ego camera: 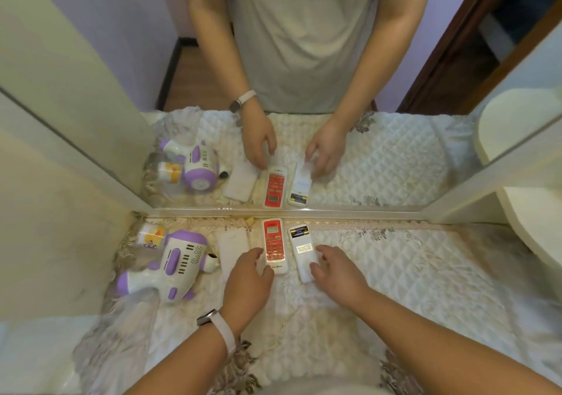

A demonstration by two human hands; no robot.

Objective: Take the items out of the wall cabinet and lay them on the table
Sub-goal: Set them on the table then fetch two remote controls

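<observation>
On the quilted white table cover point(410, 273) lie several items in a row against a mirror. A red-faced remote point(274, 242) lies face up, and my left hand point(248, 282) rests at its near end with fingers touching it. To its right a white remote point(302, 251) lies face down with its battery showing, and my right hand point(337, 270) touches its near end. A flat white box point(232, 250) lies to the left of the red remote. Further left lie a purple-and-white handheld device point(170, 264) and a small clear jar point(150, 236).
A mirror point(304, 90) stands along the back of the table and reflects the items, both hands and a person's torso. A cream cabinet side point(45, 212) rises on the left. Rounded cream shelves point(532, 227) jut in on the right.
</observation>
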